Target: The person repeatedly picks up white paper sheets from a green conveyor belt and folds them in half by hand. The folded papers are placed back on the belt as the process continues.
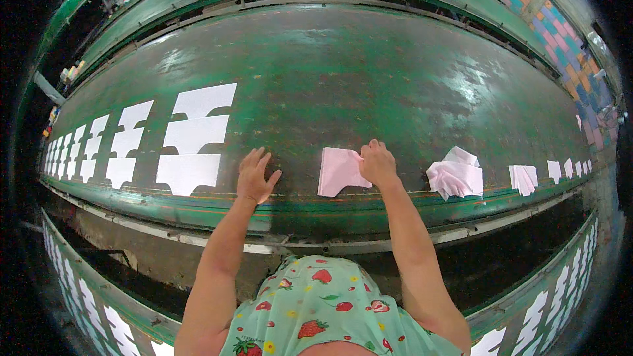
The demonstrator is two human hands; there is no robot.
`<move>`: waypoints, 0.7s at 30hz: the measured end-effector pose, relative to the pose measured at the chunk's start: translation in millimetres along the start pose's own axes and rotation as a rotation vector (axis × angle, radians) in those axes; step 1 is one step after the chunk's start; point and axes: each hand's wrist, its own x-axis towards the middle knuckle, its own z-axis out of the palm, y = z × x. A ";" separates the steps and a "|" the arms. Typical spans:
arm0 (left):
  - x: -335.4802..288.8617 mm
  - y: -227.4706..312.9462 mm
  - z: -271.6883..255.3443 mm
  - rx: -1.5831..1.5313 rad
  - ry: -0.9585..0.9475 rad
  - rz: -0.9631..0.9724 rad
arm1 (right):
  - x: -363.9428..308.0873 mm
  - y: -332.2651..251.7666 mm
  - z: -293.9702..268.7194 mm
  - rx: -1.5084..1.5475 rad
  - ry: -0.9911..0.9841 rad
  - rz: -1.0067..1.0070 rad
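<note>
My right hand (378,163) grips the right edge of a pale pink cut fabric piece (337,171) that lies flat on the long green table (343,79). My left hand (255,175) rests flat on the bare table surface, fingers spread, just left of that piece and right of a white cut piece (188,173). The left hand holds nothing.
Rows of white cut pieces (195,135) run along the table to the left. To the right lie a crumpled pink pile (456,177) and more small stacks (524,178). A lower rail with white pieces (79,290) curves below. A tiled floor (560,33) shows at upper right.
</note>
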 end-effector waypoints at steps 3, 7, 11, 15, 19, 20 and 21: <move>1.1 -0.5 -0.5 -0.001 0.010 -0.005 | -4.4 -1.3 -2.1 0.125 -0.025 0.027; 0.7 -2.8 -1.7 -0.083 0.052 0.010 | -17.1 -8.0 -12.8 0.259 -0.071 -0.029; 1.5 -4.0 -3.5 -0.083 0.045 0.008 | -52.0 -28.4 -19.8 0.941 -0.083 0.205; 2.5 -5.9 1.3 -0.086 0.046 0.028 | -104.4 -20.6 -39.2 1.085 -0.013 0.223; 0.7 -12.1 8.5 -0.117 0.050 0.008 | -142.9 29.7 -70.4 0.894 -0.045 0.355; 1.4 -14.6 9.7 -0.135 0.054 0.007 | -149.7 49.1 -80.5 0.762 -0.082 0.376; 2.5 -16.2 10.9 -0.145 0.083 0.008 | -156.9 65.0 -86.8 0.653 -0.104 0.353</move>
